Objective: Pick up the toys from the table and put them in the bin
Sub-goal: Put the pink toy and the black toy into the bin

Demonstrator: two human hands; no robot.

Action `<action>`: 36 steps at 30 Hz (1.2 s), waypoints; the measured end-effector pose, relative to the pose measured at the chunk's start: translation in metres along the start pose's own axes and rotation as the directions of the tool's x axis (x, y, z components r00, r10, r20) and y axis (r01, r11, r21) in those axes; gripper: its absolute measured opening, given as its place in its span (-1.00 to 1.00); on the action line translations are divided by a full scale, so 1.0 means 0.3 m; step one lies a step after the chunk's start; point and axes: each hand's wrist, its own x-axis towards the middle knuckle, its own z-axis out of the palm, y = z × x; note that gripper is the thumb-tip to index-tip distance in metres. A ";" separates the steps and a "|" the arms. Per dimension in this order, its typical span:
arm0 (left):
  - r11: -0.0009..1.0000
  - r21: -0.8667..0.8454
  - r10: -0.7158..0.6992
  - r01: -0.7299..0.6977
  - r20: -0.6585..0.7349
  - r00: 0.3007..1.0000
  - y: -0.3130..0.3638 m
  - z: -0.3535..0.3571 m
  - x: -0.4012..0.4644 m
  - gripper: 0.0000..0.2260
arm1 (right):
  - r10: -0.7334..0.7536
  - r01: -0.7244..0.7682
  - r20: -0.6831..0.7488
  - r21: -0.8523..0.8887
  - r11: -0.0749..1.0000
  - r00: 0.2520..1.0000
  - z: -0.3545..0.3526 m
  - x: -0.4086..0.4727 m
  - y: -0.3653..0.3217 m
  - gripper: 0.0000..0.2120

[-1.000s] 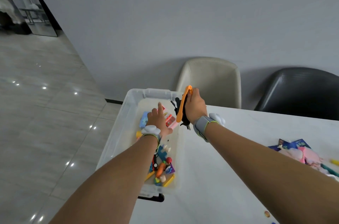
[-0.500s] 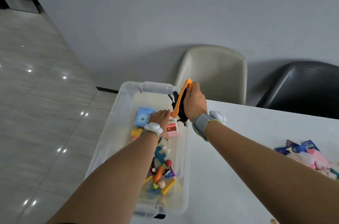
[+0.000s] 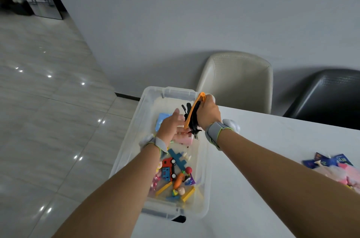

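Right hand (image 3: 208, 114) grip around orange-black toy (image 3: 191, 116)

A clear plastic bin (image 3: 128, 152) is sitting at the table's left edge, holding a red-and-blue truck (image 3: 168, 169), a carrot figure (image 3: 178, 180), yellow sticks (image 3: 188, 194) and a pink block (image 3: 184, 139). An orange-and-black toy (image 3: 191, 116) is hanging tilted over its far end. Pink and blue toys (image 3: 335, 167) are lying on the table at right.

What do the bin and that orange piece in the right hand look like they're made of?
Bin: likely thin translucent plastic, frosted; the toys show dimly through its walls. Orange piece: probably hard moulded plastic, smooth with an even colour and a straight thin shape; the right hand holds it with a black toy over the bin.
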 end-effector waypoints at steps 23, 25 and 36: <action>0.408 0.885 0.120 0.224 -0.295 0.948 -0.158 -0.225 -0.074 -0.47 | 0.024 0.230 0.501 -0.439 0.869 0.865 0.273 -0.158 0.056 -0.65; 0.373 0.898 0.072 0.234 -0.280 0.957 -0.174 -0.236 -0.071 -0.44 | 0.076 0.227 0.545 -0.467 0.855 0.835 0.286 -0.171 0.058 -0.54; 0.472 0.866 0.341 0.163 -0.350 0.873 -0.136 -0.124 -0.178 -0.26 | -0.143 0.189 0.363 -0.094 0.978 0.921 0.099 -0.224 0.070 -0.72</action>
